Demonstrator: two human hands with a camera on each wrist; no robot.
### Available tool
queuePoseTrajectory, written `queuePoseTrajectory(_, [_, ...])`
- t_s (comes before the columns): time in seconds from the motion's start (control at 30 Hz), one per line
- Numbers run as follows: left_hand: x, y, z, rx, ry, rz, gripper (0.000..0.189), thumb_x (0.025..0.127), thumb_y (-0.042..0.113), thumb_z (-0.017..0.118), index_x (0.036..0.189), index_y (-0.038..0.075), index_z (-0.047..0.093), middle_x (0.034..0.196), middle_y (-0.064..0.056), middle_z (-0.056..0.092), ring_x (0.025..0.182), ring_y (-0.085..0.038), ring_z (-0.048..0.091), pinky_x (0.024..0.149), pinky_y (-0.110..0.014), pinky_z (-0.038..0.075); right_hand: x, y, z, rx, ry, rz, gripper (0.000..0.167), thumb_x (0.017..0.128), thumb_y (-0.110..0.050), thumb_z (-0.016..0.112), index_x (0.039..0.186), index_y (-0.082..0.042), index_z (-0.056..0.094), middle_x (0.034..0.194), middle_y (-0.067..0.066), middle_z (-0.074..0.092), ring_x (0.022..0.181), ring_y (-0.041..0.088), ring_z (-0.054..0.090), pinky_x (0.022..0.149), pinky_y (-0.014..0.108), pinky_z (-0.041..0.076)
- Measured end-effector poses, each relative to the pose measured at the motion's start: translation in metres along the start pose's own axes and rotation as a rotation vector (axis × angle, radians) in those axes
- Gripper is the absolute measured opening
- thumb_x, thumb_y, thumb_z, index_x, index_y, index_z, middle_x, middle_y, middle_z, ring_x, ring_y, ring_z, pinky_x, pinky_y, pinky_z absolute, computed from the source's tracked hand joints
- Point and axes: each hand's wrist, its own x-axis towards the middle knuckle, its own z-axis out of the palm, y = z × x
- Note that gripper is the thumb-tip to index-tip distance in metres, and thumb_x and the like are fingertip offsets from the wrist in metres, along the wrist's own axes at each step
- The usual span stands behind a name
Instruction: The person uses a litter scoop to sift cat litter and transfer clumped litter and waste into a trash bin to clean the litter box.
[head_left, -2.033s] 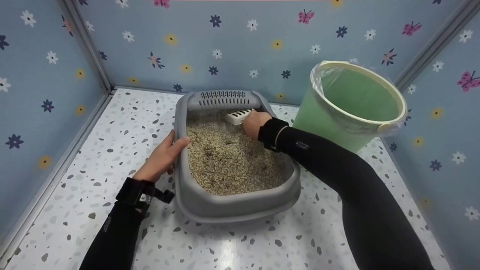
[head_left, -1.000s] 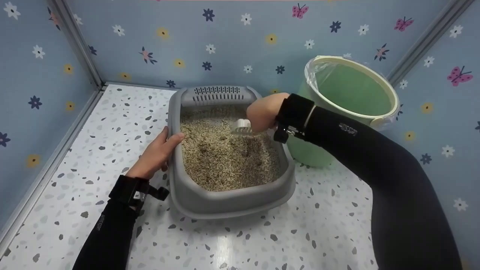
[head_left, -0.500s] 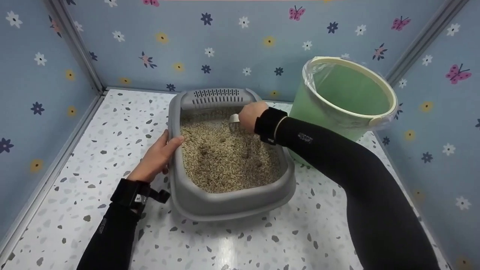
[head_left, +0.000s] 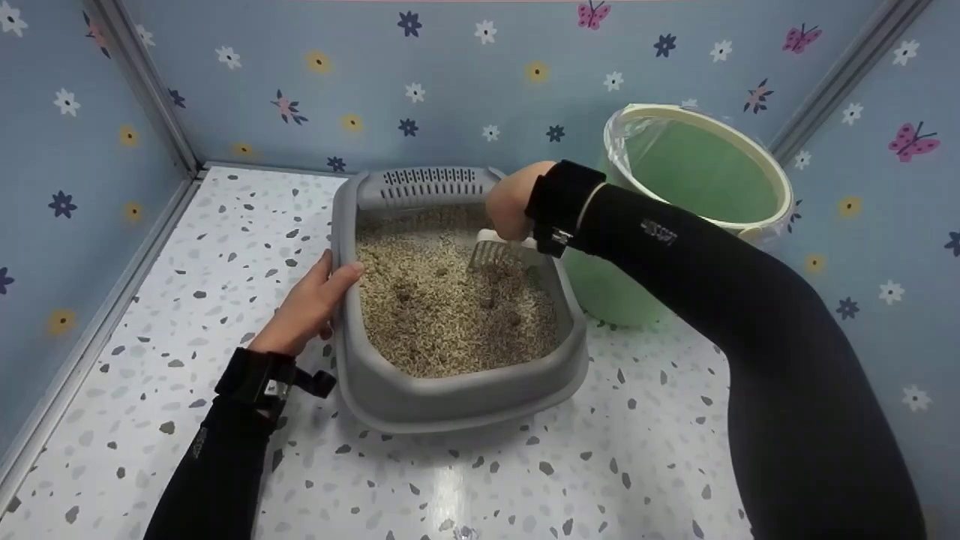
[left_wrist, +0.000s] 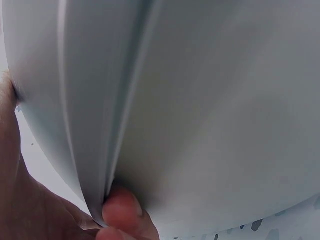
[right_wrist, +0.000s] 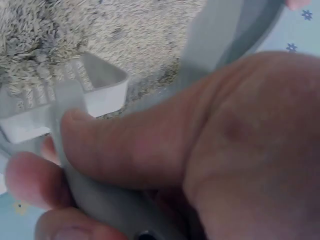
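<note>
A grey litter box sits on the floor, spread with tan pellet litter. My left hand holds its left rim, thumb on top; in the left wrist view the fingertips curl under the lip. Near the back right corner, my right hand grips a slotted litter scoop, its head tilted down at the litter. The right wrist view shows the thumb along the scoop's handle and pellets in and around the slots. Darker patches mark the litter.
A green bin with a pale rim and clear plastic liner stands close to the box's right side. Flowered blue panels rise behind and on both sides. The speckled white floor extends around the box.
The right hand has gone up and down with the scoop near the box's back right; the scoop now points downward. The left hand stays on the rim. The head view has shifted slightly.
</note>
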Motion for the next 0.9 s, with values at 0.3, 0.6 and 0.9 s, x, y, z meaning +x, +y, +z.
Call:
queuePoseTrajectory(0.3, [0.001, -0.002, -0.001, 0.01, 0.001, 0.001, 0.087, 0.11, 0.072, 0.052, 0.181, 0.037, 0.016, 0.091, -0.009, 0.054, 0.064, -0.019, 0.047, 0.047, -0.028, 0.042, -0.011, -0.003, -0.006, -0.008, -0.073, 0.041, 0.038, 0.097, -0.001, 0.043, 0.065, -0.021, 0.035, 0.07, -0.004, 0.028, 0.061, 0.012, 0.022, 0.056, 0.029, 0.025])
queuePoseTrajectory(0.6, [0.0, -0.003, -0.001, 0.022, 0.008, -0.011, 0.086, 0.11, 0.071, 0.052, 0.18, 0.041, 0.013, 0.092, -0.01, 0.054, 0.064, -0.019, 0.047, 0.046, -0.028, 0.044, -0.026, -0.003, -0.006, 0.011, -0.124, 0.009, 0.033, 0.08, 0.004, 0.041, 0.063, -0.023, 0.031, 0.063, -0.007, 0.025, 0.056, 0.009, 0.023, 0.051, 0.024, 0.023])
queuePoseTrajectory(0.9, [-0.001, -0.002, -0.001, 0.023, 0.007, -0.016, 0.086, 0.111, 0.07, 0.051, 0.181, 0.04, 0.01, 0.094, -0.012, 0.055, 0.066, -0.02, 0.048, 0.046, -0.029, 0.044, -0.03, -0.001, -0.004, 0.143, -0.199, 0.042, 0.034, 0.085, 0.0, 0.042, 0.062, -0.024, 0.035, 0.06, -0.007, 0.032, 0.053, 0.008, 0.03, 0.05, 0.024, 0.026])
